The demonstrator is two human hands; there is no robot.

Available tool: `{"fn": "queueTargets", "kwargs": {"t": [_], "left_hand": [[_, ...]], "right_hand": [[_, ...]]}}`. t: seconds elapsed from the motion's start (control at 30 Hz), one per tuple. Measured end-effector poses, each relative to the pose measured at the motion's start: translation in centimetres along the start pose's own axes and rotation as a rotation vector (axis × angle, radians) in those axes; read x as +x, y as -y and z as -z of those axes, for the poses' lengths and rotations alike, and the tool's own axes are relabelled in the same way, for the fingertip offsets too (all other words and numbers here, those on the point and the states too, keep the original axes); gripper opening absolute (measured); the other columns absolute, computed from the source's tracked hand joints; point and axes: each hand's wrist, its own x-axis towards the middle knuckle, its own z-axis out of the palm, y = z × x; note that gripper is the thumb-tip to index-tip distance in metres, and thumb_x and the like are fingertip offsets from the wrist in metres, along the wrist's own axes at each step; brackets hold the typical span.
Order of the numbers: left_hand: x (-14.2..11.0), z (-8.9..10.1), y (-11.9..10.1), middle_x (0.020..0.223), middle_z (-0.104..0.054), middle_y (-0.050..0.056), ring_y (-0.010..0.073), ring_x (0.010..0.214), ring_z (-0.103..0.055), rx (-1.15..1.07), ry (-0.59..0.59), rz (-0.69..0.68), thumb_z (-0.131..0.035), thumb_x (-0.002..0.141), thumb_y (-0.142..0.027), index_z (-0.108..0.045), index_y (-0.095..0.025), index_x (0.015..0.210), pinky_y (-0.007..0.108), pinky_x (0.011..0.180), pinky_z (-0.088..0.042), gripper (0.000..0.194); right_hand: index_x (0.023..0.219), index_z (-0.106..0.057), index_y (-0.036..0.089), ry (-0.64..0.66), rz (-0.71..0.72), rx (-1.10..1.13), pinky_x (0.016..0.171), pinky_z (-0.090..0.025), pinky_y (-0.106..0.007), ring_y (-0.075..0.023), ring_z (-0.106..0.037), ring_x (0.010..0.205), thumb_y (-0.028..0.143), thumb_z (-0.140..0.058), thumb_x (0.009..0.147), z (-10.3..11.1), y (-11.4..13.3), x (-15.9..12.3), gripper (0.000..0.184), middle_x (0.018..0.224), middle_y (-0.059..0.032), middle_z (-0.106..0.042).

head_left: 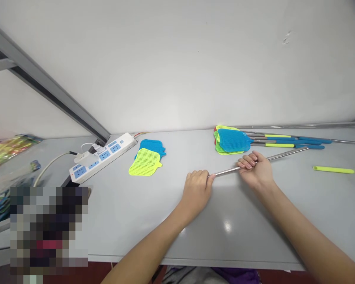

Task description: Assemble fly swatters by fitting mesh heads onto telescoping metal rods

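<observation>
Between my two hands a thin metal rod (pixel 225 171) slants up to the right above the grey table. My left hand (pixel 196 187) is closed round its lower left end. My right hand (pixel 256 169), palm partly up, has its fingers curled round the rod farther along, and the bare end sticks out to the right. Left of my hands lie loose fly swatter heads, a yellow-green one (pixel 144 162) partly over blue ones (pixel 150 146). Beyond my right hand is a pile of fly swatters (pixel 233 140) with blue, green and red heads. A yellow-green handle sleeve (pixel 333 169) lies at the right.
A white power strip (pixel 105 157) with plugs and a cable lies at the left by a grey metal post (pixel 47 79). Long metal rods (pixel 307 126) rest along the back wall. Plastic bags (pixel 12 150) lie far left. A blurred patch covers the lower left.
</observation>
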Motion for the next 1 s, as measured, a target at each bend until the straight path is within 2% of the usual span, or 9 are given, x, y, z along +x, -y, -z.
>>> {"fn": "queueTargets", "kwargs": {"t": [0.23, 0.43, 0.67, 1.0], "left_hand": [[-0.1, 0.1, -0.1, 0.069, -0.055, 0.000, 0.0127, 0.067, -0.048, -0.030, 0.052, -0.056, -0.021, 0.089, -0.027, -0.045, -0.018, 0.071, 0.026, 0.066, -0.033, 0.031], [-0.2, -0.1, -0.1, 0.064, -0.053, 0.000, 0.0126, 0.061, -0.047, -0.008, 0.102, -0.105, -0.022, 0.089, -0.021, -0.042, -0.018, 0.069, 0.024, 0.060, -0.033, 0.028], [-0.3, -0.3, 0.0, 0.061, -0.051, -0.001, 0.0119, 0.056, -0.046, 0.012, 0.096, -0.103, -0.023, 0.088, -0.020, -0.038, -0.019, 0.066, 0.024, 0.055, -0.030, 0.027], [-0.5, -0.7, -0.3, 0.056, -0.051, -0.002, 0.0111, 0.050, -0.044, 0.014, 0.117, -0.055, -0.021, 0.088, -0.019, -0.039, -0.018, 0.065, 0.024, 0.058, -0.030, 0.029]], "right_hand": [[0.054, -0.020, 0.018, -0.050, 0.002, 0.012, 0.033, -0.023, -0.018, -0.0053, -0.017, 0.033, 0.015, -0.038, 0.073, 0.2, 1.1, 0.7, 0.026, 0.040, 0.0073, -0.018], [0.055, -0.019, 0.018, -0.065, -0.015, 0.011, 0.033, -0.024, -0.018, -0.0053, -0.018, 0.032, 0.014, -0.037, 0.073, 0.4, 1.0, 1.0, 0.026, 0.040, 0.0078, -0.018], [0.054, -0.020, 0.018, -0.063, -0.009, 0.013, 0.033, -0.024, -0.018, -0.0057, -0.017, 0.032, 0.013, -0.037, 0.071, 0.7, 0.6, 1.0, 0.025, 0.039, 0.0077, -0.016], [0.053, -0.017, 0.018, -0.048, 0.040, 0.038, 0.032, -0.022, -0.018, -0.0059, -0.014, 0.032, 0.014, -0.038, 0.072, 0.8, -0.2, 0.9, 0.029, 0.040, 0.0077, -0.014]]}}
